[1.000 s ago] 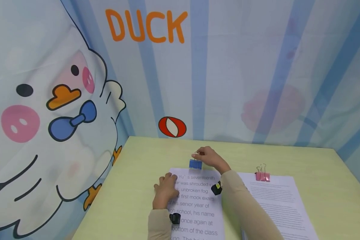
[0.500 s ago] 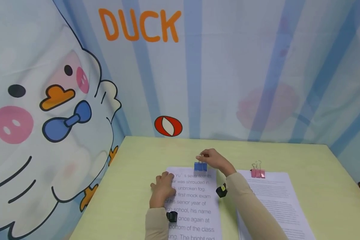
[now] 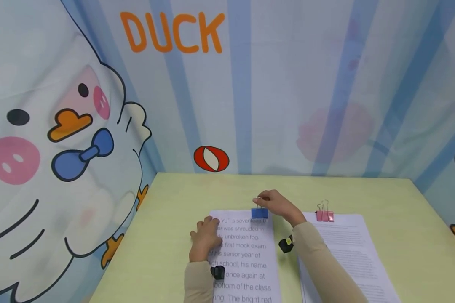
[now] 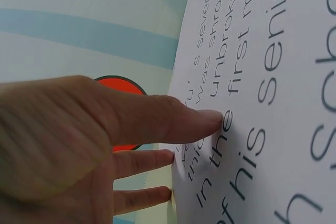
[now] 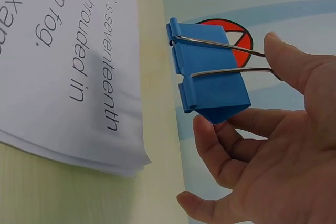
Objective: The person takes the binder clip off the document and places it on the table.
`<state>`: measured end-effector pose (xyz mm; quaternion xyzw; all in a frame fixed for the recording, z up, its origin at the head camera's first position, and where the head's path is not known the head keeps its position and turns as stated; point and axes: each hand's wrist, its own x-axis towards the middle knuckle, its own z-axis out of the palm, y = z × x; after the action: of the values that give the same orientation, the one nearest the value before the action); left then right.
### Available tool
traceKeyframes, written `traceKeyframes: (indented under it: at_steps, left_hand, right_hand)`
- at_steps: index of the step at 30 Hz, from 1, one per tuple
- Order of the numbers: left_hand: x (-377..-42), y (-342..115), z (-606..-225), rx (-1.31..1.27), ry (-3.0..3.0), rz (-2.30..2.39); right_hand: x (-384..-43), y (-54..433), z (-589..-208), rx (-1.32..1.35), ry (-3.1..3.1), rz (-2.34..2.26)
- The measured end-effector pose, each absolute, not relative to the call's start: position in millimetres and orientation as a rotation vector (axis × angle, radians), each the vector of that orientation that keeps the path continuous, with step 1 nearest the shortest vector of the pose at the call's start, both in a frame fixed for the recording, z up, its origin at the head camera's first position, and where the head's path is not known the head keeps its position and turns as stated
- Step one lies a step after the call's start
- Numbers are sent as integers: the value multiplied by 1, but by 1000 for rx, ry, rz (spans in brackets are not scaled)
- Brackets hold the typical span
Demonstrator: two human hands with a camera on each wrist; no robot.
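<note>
A blue binder clip [image 3: 259, 213] hangs by its wire handles from my right hand [image 3: 278, 204] over the top edge of a stack of printed paper [image 3: 246, 265], near its right corner. In the right wrist view, my thumb pinches the silver handles against the fingers, and the body of the clip [image 5: 210, 77] stands apart from the sheets' edge. Fingers spread, my left hand [image 3: 206, 235] rests on the stack's upper left edge. The left wrist view has its thumb [image 4: 194, 123] lying on the printed lines, with two fingertips at the paper's edge.
To the right lies a second paper stack [image 3: 349, 256] with a pink binder clip [image 3: 325, 216] at its top edge, partly covered by my right sleeve [image 3: 322, 261]. Both stacks lie on a pale yellow table [image 3: 155, 261]. Behind it hangs a duck-print curtain [image 3: 273, 84].
My right hand has carried the blue binder clip rightward along the top of the paper, from near the middle to near the right corner. The left hand stays on the stack.
</note>
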<state>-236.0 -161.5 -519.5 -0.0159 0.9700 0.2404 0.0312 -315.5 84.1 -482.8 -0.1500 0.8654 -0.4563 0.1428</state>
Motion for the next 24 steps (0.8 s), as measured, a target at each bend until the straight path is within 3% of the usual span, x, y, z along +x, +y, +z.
traceKeyframes:
  at_steps: [24]
  left_hand:
    - [-235, -160, -520, -46, 2971, 733]
  right_hand:
    - [-286, 128, -488, -485, 2424, -1317]
